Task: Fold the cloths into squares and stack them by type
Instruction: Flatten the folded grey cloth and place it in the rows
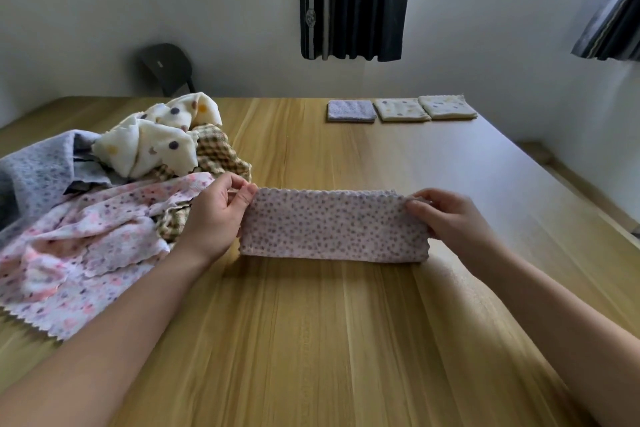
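Note:
A pink cloth with small purple dots (334,227) is folded in half into a long strip, held up just above the wooden table (311,340). My left hand (216,215) pinches its upper left corner. My right hand (450,218) pinches its upper right corner. A heap of unfolded cloths (104,191) lies at the left: pink floral, cream with big dots, brown check, grey-blue dotted. At the far right of the table lie a folded lilac square (351,110) and two folded cream dotted squares (401,109) (447,106) side by side.
A dark chair (166,68) stands behind the table's far left. Dark curtains (353,0) hang by a window on the back wall. The table's right edge runs close to the wall.

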A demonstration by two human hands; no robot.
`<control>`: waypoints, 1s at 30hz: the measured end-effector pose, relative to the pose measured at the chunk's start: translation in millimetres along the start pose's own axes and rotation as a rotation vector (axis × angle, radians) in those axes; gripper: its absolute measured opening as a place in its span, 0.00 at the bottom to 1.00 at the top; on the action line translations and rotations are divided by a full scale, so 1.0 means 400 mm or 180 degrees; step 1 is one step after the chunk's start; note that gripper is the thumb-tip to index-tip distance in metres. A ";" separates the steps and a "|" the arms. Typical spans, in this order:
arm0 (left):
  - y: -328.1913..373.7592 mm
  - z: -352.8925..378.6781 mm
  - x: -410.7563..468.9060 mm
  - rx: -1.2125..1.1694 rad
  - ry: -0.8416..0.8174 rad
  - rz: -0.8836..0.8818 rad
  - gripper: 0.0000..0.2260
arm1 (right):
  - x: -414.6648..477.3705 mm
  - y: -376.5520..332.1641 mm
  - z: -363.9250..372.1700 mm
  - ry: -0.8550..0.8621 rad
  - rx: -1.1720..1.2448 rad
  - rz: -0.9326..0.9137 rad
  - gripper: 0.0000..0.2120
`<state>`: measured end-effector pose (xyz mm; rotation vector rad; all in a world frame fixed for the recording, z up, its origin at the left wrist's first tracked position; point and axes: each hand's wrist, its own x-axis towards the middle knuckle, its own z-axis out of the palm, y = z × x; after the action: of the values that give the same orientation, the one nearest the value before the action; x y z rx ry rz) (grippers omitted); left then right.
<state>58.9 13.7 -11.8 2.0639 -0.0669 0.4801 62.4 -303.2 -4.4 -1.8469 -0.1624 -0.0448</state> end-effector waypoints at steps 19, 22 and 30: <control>-0.003 0.115 0.119 0.3249 -0.0182 -0.0318 0.15 | 0.153 -0.003 0.110 0.0618 -0.2765 -0.0046 0.11; -0.008 0.122 0.114 0.3475 -0.0116 -0.0198 0.14 | 0.163 0.001 0.117 0.0569 -0.3161 0.0006 0.12; -0.009 0.111 0.099 0.3014 0.0339 0.0716 0.11 | 0.136 0.004 0.119 0.0879 -0.3483 -0.0770 0.17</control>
<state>110.0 -16.0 -20.3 2.9645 -0.0038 0.8756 114.1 -253.2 -12.7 -2.8638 -0.1820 -0.6662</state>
